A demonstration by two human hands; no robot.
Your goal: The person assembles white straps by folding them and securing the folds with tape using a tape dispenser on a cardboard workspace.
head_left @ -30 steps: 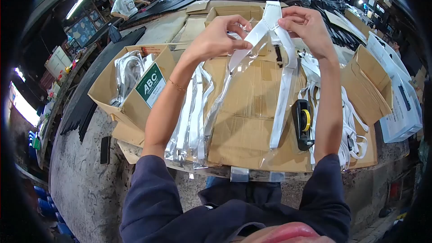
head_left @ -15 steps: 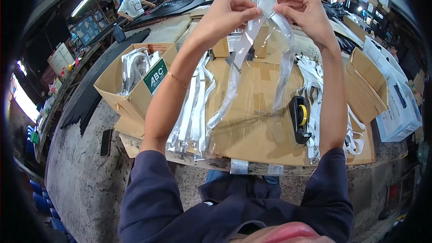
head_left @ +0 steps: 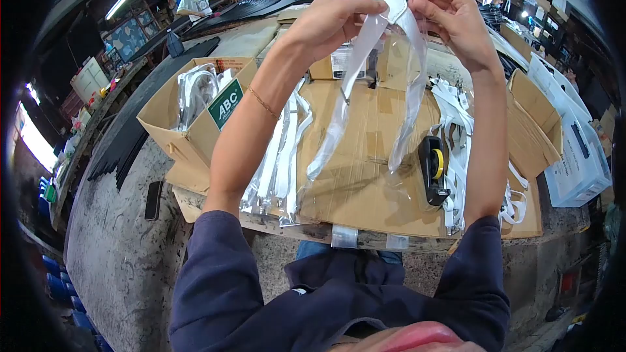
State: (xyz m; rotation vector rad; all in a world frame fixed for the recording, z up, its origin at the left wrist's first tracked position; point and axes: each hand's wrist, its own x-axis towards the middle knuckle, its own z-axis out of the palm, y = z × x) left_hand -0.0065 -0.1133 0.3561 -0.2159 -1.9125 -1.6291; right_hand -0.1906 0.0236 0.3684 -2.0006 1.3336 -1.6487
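Observation:
White suspenders point(head_left: 392, 1) with a stitched, pointed patch hang upright before me, their two straps spreading downward inside a clear plastic bag point(head_left: 421, 58). My left hand point(head_left: 336, 18) pinches the patch's left edge between thumb and fingers. Just right of the patch, my right hand point(head_left: 456, 26) is closed, thumb against fingertips, on what looks like the thin bag film. A metal slider point(head_left: 345, 94) shows on the left strap. Below lie bagged white straps point(head_left: 277, 156) on the left and loose white straps point(head_left: 454, 117) on the right.
A cardboard sheet point(head_left: 365, 202) covers the table's middle. On the left stand an open carton point(head_left: 176, 120) with bagged straps and a green ABC label, and a phone point(head_left: 154, 200). A black tape dispenser point(head_left: 432, 173) and a plastic bin point(head_left: 574, 156) are right. A person point(head_left: 197, 3) works behind.
The patch has turned to show its stitched face, and the straps hang closer together. My right hand has shifted slightly right, off the patch.

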